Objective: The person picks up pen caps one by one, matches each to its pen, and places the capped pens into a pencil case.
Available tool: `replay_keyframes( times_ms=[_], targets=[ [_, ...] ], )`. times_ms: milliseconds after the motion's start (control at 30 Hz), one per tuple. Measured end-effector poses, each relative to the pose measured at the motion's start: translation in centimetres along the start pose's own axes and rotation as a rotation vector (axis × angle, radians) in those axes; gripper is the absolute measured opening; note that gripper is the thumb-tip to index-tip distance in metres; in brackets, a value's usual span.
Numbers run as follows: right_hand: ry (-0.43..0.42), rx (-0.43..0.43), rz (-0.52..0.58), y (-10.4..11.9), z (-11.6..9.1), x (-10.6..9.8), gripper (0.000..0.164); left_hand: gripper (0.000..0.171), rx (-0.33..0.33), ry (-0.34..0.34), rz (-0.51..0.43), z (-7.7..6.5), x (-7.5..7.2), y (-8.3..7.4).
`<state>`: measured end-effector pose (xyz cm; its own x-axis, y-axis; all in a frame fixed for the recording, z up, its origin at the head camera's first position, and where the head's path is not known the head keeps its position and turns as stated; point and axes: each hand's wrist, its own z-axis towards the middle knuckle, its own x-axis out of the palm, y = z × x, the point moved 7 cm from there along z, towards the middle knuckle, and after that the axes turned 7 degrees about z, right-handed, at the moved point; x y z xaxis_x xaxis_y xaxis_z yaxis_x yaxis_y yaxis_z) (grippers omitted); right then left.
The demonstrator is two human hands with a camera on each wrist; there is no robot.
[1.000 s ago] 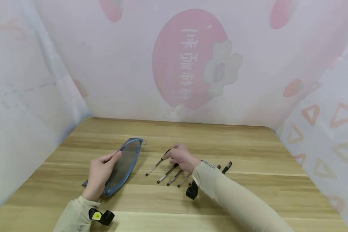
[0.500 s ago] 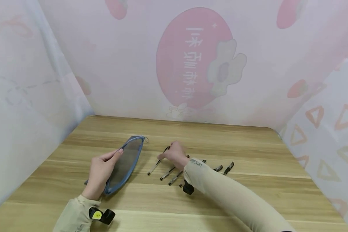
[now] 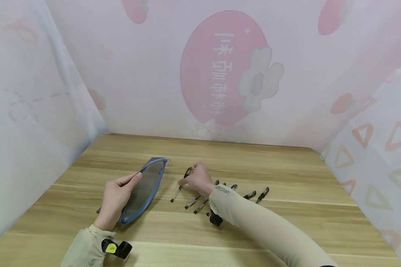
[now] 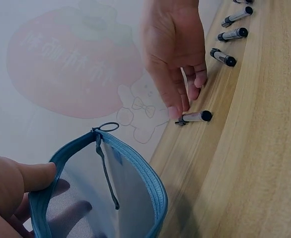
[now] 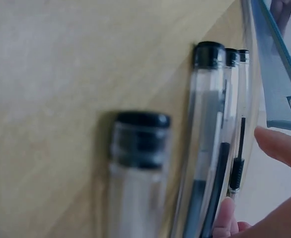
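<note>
A blue-edged mesh zipper pouch [image 3: 149, 198] gapes wide on the left of the table. My left hand [image 3: 116, 196] pinches one side of its rim, the thumb outside and fingertips showing through the mesh in the left wrist view. To the right, my right hand [image 3: 199, 180] has thumb and fingers about the black-capped end of the leftmost gel pen [image 3: 176, 193]. That pen has a clear barrel, and its bare end points toward me. More clear-barrelled gel pens [image 3: 192, 202] lie in a row beneath and beyond my right wrist, partly covered by it.
Two black-ended pens, one [image 3: 250, 194] and another [image 3: 263, 193], lie at the row's right, past my forearm. The wooden table [image 3: 270, 163] meets a pink printed backdrop [image 3: 147, 92] behind and white printed side walls. A ring pull [image 3: 169, 162] hangs from the pouch's far end.
My right hand has shifted slightly left along the leftmost pen, whose capped end has swung a little left. The left hand and pouch keep their place; the head view has shifted slightly.
</note>
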<state>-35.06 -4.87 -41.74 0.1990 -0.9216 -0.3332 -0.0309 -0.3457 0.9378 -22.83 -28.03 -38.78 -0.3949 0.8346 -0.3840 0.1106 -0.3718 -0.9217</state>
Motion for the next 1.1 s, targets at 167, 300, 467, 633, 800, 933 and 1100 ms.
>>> replay_keyframes(
  times_ms=[167,300,467,633,800,933,1100],
  targets=[
    [-0.018,-0.013,-0.100,-0.1,0.2,0.3,0.096,0.053,-0.004,0.001,0.001,0.2,0.0,0.3],
    [-0.018,-0.009,-0.095,-0.2,0.4,0.3,0.095,0.057,-0.008,0.001,-0.005,0.3,0.1,0.4],
    [0.038,0.002,0.065,-0.6,0.6,0.3,0.092,0.059,-0.012,0.009,-0.004,0.3,0.0,0.5],
    [0.094,-0.007,0.155,-0.7,0.6,0.2,0.082,0.060,-0.022,0.025,0.000,0.3,0.0,0.6],
    [0.129,-0.015,0.186,-0.6,0.5,-0.1,0.071,0.062,-0.026,0.033,0.005,0.2,-0.1,0.5],
    [0.168,-0.022,0.190,-0.6,0.6,-0.3,0.059,0.062,-0.025,0.032,0.002,0.1,-0.1,0.4],
    [0.224,-0.027,0.203,-0.9,1.2,-0.6,0.048,0.062,-0.031,0.026,-0.004,0.2,-0.1,0.5]
  ],
)
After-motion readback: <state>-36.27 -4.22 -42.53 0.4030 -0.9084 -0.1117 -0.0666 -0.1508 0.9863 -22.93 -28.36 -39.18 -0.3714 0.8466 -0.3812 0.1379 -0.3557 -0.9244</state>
